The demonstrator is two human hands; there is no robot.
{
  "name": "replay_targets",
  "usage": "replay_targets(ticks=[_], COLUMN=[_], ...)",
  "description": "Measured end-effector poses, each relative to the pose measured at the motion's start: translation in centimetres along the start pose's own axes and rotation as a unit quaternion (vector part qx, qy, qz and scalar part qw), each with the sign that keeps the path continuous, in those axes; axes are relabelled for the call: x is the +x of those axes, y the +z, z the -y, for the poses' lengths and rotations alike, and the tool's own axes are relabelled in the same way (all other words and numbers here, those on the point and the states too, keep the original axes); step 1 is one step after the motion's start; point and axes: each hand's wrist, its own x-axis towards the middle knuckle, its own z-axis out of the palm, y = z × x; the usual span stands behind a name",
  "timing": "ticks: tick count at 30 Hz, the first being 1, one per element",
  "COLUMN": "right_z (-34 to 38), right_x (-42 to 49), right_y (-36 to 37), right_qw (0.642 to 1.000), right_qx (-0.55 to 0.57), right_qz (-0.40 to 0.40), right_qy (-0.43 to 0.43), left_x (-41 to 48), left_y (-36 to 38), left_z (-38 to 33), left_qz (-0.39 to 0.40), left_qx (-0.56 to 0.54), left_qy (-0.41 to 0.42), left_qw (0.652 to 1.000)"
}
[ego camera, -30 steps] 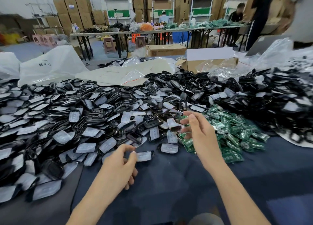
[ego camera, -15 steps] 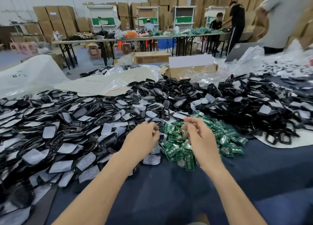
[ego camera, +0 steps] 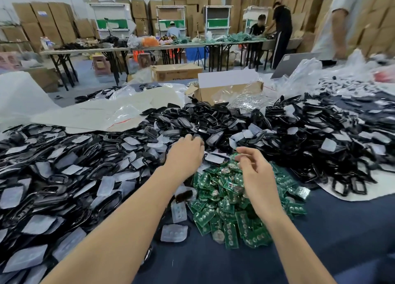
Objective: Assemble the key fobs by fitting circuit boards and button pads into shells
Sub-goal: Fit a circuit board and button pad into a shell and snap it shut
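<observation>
Reaching among countless shells (ego camera: 310,134), left hand (ego camera: 184,155), fingers hidden; right hand (ego camera: 255,174) over one board heap (ego camera: 224,219), grip unclear.

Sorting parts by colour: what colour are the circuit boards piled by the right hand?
The circuit boards are green, clearest in the head view.

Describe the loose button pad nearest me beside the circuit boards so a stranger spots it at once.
Find the heap of green circuit boards mid-table, on the dark blue cloth. Off its near left corner lie two translucent whitish pads. The button pad is the nearer one, lying crosswise alone on bare cloth; the other pad sits lengthwise, farther back.
</observation>
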Motion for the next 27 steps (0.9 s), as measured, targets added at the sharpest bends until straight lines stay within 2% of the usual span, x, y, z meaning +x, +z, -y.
replay_targets(ticks=[5,12,17,20,23,25,27], right_z=[-0.2,-0.5,-0.6,-0.9,-0.6,-0.1,0.6], right_x=[1.7,3.6,4.1,4.1,4.0,4.3,4.6], right_y=[-0.6,-0.8,-1.1,-0.8,-0.5,-0.4,-0.1], right_qw=[1.0,0.998,0.998,0.998,0.999,0.999,0.999], right_qx=[0.012,0.042,0.051,0.048,0.047,0.047,0.043], right_qz=[-0.026,-0.035,-0.039,-0.033,-0.023,-0.026,-0.016], right_qy=[0.007,0.011,0.006,0.011,0.008,0.007,0.009], left_x=[4.4,9.3,10.3,9.4,7.6,5.9,3.7], left_y=[0.0,2.6,3.0,1.7,-0.7,-2.2,-3.5], left_z=[-1.1,-2.2,-1.6,-0.5,0.4,0.5,0.0], left_qz=[0.015,0.135,0.139,0.095,0.023,-0.019,-0.029], left_qx=[0.034,0.077,0.112,0.113,0.043,-0.069,-0.183], left_qy=[0.008,0.044,0.083,0.067,0.033,0.015,0.016], left_qw=[0.999,0.987,0.98,0.987,0.998,0.997,0.983])
